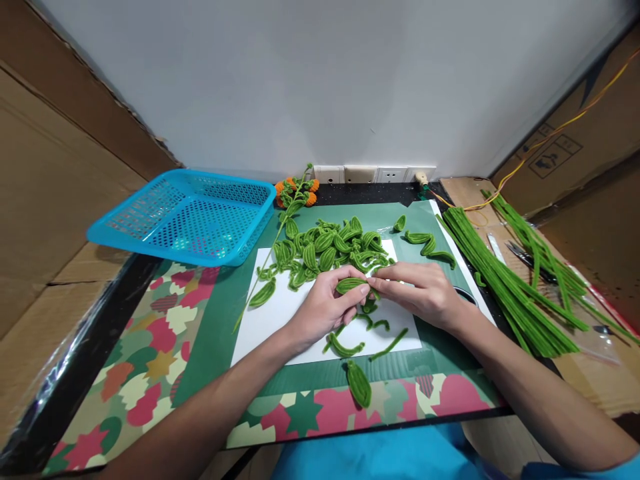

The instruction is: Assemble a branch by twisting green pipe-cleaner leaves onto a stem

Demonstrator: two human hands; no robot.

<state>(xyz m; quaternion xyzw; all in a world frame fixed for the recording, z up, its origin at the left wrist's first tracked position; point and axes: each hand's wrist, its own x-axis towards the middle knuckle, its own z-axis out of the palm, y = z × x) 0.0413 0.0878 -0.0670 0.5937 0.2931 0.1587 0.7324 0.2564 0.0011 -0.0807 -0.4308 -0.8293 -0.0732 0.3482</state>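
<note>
My left hand [336, 299] pinches a green pipe-cleaner leaf [351, 285] between thumb and fingers, above a white sheet [280, 333]. At the leaf's right end, the fingertips of my right hand [417, 288] are pressed together on its tip. Just beyond both hands lies a heap of green fuzzy leaves [325, 247]. Short bent pieces of green pipe cleaner [345, 347] lie below the hands on the sheet. Closer to me, a single finished-looking leaf [359, 385] rests at the edge of the patterned paper.
A blue perforated basket [187, 253] stands at the left. Orange pipe-cleaner flowers [311, 199] on a long stem lie behind the heap. Bundled green pipe cleaners [505, 287], pliers [530, 260] and a yellow wire [520, 163] are at the right. Wall sockets [361, 175] line the back.
</note>
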